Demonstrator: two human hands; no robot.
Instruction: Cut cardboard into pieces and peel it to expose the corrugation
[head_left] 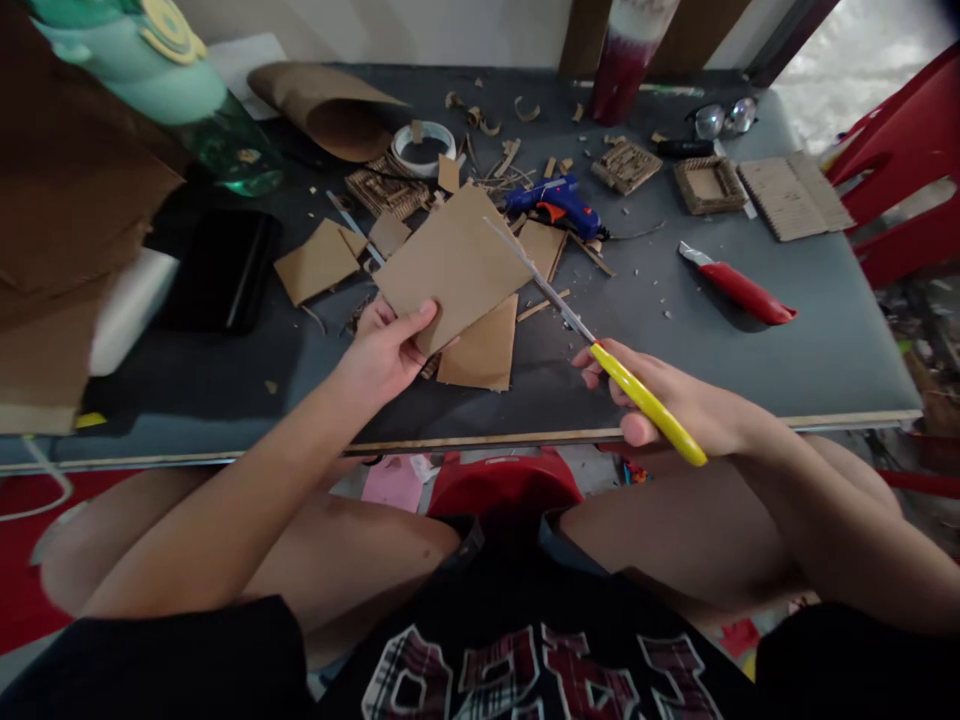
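My left hand pinches a flat piece of cardboard by its near edge, thumb on top, tilted above the table. In my right hand is a pair of scissors with yellow handles; the long metal blades point up and left, their tips over the cardboard's right part. Whether the blades grip the cardboard I cannot tell. Below the held piece lies another cardboard piece. A blue glue gun rests just behind, among cardboard scraps, some hidden by the held piece.
A red-handled utility knife lies at the right, near a small square cardboard frame and corrugated cardboard. Behind are a tape roll and a tall red-filled bottle. A green bottle and a black case stand left.
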